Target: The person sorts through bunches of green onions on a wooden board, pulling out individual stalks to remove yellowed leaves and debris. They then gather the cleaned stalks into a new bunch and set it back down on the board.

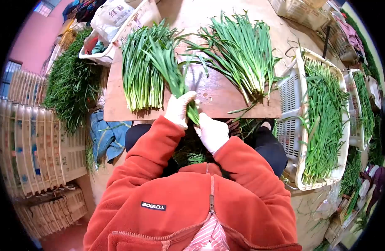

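In the head view my left hand (pixel 179 109), in a white glove, is wrapped round a small bunch of garlic chives (pixel 169 71) near the board's front edge. The leaves point away from me. My right hand (pixel 213 131), also gloved, pinches the bunch's lower end just past the edge; its fingertips are partly hidden. Beside my left hand, a neat pile of garlic chives (pixel 138 71) lies on the wooden board (pixel 209 100), stem ends toward me. A looser pile of garlic chives (pixel 251 54) fans out at the right, with a few stray leaves near it.
At right stands a white plastic crate (pixel 300 125) full of garlic chives, with another crate (pixel 355 111) beyond it. Stacked crates (pixel 42 138) and a heap of greens (pixel 71 79) are at left. A white basket (pixel 98 57) with bags sits behind the board's left corner.
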A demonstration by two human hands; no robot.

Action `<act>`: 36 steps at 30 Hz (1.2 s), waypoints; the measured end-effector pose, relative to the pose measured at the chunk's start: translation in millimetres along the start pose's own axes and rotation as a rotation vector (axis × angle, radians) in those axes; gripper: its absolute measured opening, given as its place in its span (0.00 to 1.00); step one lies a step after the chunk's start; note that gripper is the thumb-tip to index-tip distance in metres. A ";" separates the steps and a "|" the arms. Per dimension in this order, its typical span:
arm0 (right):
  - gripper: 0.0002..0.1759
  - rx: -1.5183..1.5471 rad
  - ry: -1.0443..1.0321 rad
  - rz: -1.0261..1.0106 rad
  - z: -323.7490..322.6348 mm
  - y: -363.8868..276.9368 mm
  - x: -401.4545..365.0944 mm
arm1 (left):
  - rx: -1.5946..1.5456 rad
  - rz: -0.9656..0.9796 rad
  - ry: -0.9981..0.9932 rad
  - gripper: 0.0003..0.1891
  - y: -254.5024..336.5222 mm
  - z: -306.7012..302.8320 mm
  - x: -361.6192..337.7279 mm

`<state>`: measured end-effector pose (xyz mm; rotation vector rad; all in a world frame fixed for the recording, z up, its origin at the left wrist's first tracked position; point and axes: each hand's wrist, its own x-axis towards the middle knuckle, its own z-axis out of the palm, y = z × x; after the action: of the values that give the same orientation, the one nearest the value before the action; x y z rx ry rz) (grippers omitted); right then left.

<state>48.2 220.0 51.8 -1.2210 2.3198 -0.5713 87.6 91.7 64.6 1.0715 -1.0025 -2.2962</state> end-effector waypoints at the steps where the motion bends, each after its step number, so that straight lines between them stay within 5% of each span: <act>1: 0.16 0.053 0.049 -0.036 -4.4 -2.3 0.6 | 0.010 0.040 -0.002 0.07 -2.0 -4.4 6.9; 5: 0.32 0.131 0.075 -0.112 -33.2 -1.4 -4.1 | 0.198 0.218 0.074 0.08 29.8 12.2 15.8; 8: 0.36 0.118 0.189 -0.094 -43.4 22.0 -1.1 | 0.496 0.550 0.214 0.18 39.9 -0.7 68.2; 12: 0.22 0.394 0.491 -0.001 -58.5 65.3 10.2 | 0.883 0.543 0.480 0.39 23.9 -36.5 148.3; 13: 0.21 0.433 0.488 0.081 -78.6 71.0 8.3 | 0.919 0.338 0.663 0.45 18.4 -25.8 146.8; 14: 0.21 0.472 0.483 0.161 -99.4 77.5 6.8 | 1.244 0.206 0.688 0.49 22.2 -20.4 137.3; 16: 0.18 0.506 0.639 0.273 -115.3 106.9 11.5 | 1.415 0.090 0.769 0.55 19.9 0.5 121.2; 18: 0.19 0.391 0.674 0.359 -134.4 129.4 11.5 | 1.438 0.177 0.738 0.62 14.9 -1.7 120.2; 21: 0.20 0.461 0.671 0.467 -139.1 168.6 24.8 | 1.378 0.372 0.686 0.63 16.3 -6.0 114.8; 25: 0.25 0.402 0.569 0.499 -129.2 208.0 48.1 | 1.472 0.897 0.587 0.46 20.0 9.2 83.8; 30: 0.40 0.309 0.449 0.592 -127.3 185.1 63.1 | 1.240 1.247 0.154 0.30 12.6 37.5 74.7; 32: 0.53 0.249 0.338 0.655 -129.5 162.7 69.1 | 0.914 0.932 -0.017 0.27 -7.7 45.0 81.0; 36: 0.68 0.069 0.232 0.702 -117.6 131.5 85.4 | 0.815 0.566 -0.098 0.30 -29.7 59.2 85.4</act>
<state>-147.2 234.2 57.8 -0.2595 2.6671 -0.5408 -13.4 84.2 27.1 0.7731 -2.0613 -1.4939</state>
